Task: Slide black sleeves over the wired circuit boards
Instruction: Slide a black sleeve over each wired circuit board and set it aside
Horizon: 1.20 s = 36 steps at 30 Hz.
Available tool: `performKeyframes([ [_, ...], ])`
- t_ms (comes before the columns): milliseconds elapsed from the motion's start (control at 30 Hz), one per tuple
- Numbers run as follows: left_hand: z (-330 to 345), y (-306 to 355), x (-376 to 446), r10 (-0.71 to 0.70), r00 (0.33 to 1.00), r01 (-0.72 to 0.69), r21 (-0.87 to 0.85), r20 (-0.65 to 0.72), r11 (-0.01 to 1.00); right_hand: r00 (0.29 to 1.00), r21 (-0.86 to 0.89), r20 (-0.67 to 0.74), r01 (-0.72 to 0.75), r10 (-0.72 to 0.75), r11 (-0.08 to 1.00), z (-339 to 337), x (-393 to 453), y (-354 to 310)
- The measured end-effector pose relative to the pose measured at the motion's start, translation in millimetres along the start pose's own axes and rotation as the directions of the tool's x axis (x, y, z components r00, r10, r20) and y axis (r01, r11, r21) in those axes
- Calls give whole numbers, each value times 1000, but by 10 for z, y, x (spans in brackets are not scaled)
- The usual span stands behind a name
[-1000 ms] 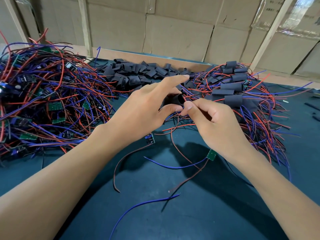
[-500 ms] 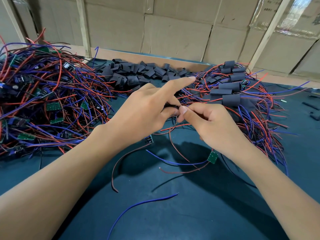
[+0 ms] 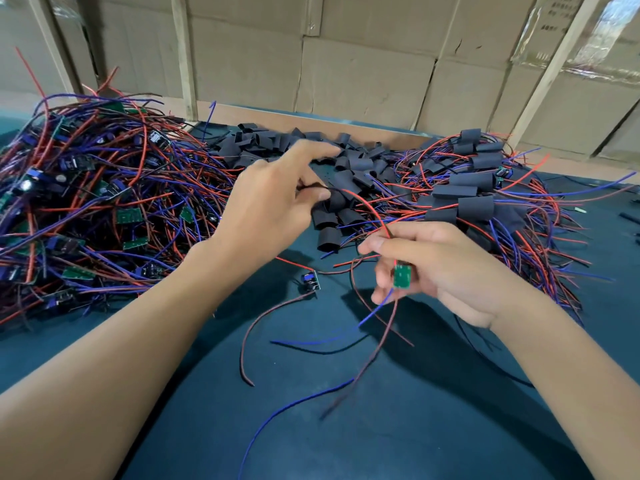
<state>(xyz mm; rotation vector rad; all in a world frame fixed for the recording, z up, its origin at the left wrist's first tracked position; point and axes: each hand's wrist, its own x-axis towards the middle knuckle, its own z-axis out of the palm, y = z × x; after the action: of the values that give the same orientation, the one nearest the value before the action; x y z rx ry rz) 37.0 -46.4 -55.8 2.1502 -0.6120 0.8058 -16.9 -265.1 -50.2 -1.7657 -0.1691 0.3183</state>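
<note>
My right hand (image 3: 440,268) holds a small green circuit board (image 3: 401,276) between its fingers, and the board's blue and red wires (image 3: 377,327) hang down to the table. A red wire (image 3: 367,206) arcs from that hand up to my left hand (image 3: 273,202), which pinches the wire's end between thumb and fingers with the index finger stretched out. Something dark sits in that pinch; I cannot tell whether it is a sleeve. Loose black sleeves (image 3: 346,168) lie heaped just beyond my left hand.
A big tangle of bare wired boards (image 3: 86,202) fills the left of the dark mat (image 3: 450,427). Boards wearing sleeves (image 3: 474,199) are piled at the right. One loose board (image 3: 310,281) with wires lies between my arms. Cardboard boxes (image 3: 363,77) wall off the back.
My hands, close together before, have parted. The right hand came down toward me with the board now showing in its fingers. The left hand drew away toward the sleeve heap.
</note>
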Motion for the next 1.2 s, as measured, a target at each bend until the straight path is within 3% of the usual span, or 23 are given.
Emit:
performKeyframes([
  [167,-33,-158,43,-101,988,92,-82,-114,992,993,114,-23,-110,114,987,-86,10,-16],
  [267,-7,-190,32,-106,990,99,-77,-95,992,985,129,-79,-141,152,982,-119,29,-5],
  [433,41,-146,-35,16,985,-24,43,175,999,985,177,-169,11,20,984,-125,55,-22],
  [500,72,-88,-59,67,973,-79,47,220,996,986,208,-168,54,-19,977,-111,44,-43],
  [667,109,90,-80,151,969,-160,31,195,987,985,215,-168,75,-39,974,-84,22,-52],
  [833,160,242,-129,248,949,-254,4,195,967,966,109,-237,130,-101,986,-80,29,-40],
  [1033,159,243,-140,258,945,-268,25,200,963,938,120,-296,221,-178,968,-102,41,-34],
  [1200,182,214,-147,250,955,-259,40,160,965,950,145,-225,254,-218,956,-131,38,-13],
])
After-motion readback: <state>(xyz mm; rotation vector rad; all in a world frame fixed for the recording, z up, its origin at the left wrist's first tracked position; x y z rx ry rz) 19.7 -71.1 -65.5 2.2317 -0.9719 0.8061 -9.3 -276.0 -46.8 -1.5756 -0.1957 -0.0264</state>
